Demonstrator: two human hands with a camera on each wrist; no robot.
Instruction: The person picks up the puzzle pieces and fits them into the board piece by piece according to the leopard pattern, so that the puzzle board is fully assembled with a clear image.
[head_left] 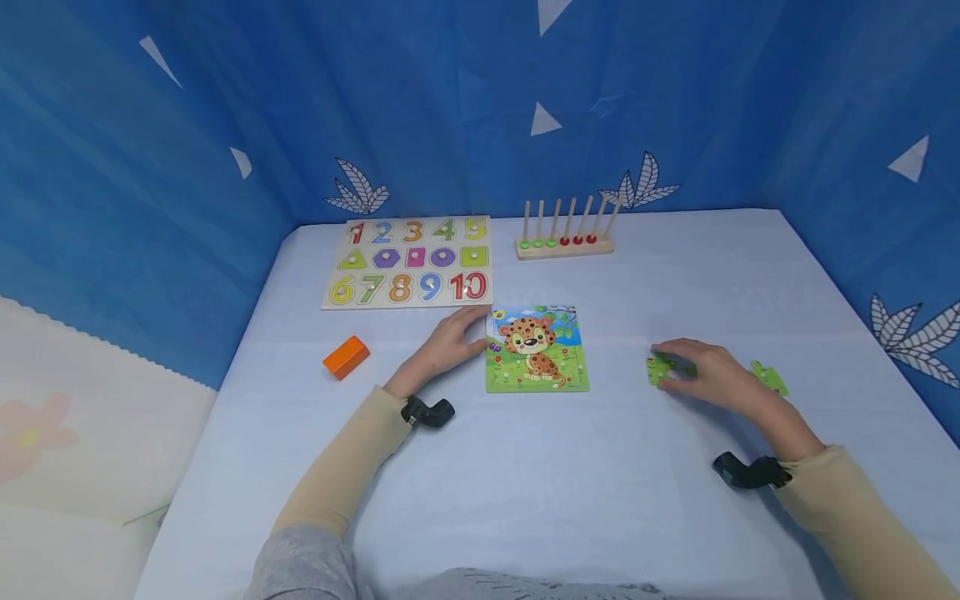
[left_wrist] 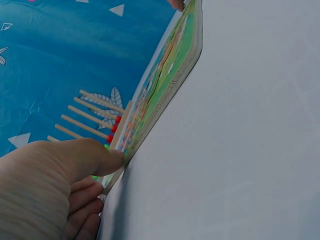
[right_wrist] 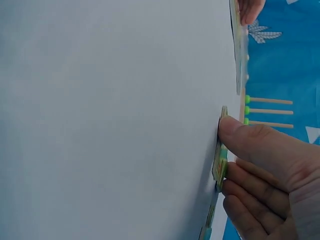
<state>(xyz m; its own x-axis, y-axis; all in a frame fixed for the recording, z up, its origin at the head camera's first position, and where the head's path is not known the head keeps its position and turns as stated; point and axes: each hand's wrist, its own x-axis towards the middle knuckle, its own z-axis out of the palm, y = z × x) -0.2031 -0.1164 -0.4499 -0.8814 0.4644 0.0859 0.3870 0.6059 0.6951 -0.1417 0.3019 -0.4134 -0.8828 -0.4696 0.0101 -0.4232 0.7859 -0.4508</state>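
A square jigsaw puzzle (head_left: 536, 354) with a spotted leopard cub on green grass lies flat on the table. My left hand (head_left: 452, 340) touches its left side, the index finger near the upper corner and the thumb lower on the edge. In the left wrist view the thumb of the left hand (left_wrist: 75, 172) rests at the puzzle's rim, fingers relaxed beside it. Off to the right, my right hand (head_left: 708, 373) holds a green puzzle piece (head_left: 657, 369) between thumb and fingers. The right wrist view shows the thumb on one end of this piece (right_wrist: 220, 162).
Another green puzzle piece (head_left: 769, 378) lies right of my right hand. Behind the puzzle are a number-and-shape board (head_left: 378, 273) and a wooden peg stand (head_left: 566, 250) with green and red beads. An orange block (head_left: 347, 357) lies left of my left hand.
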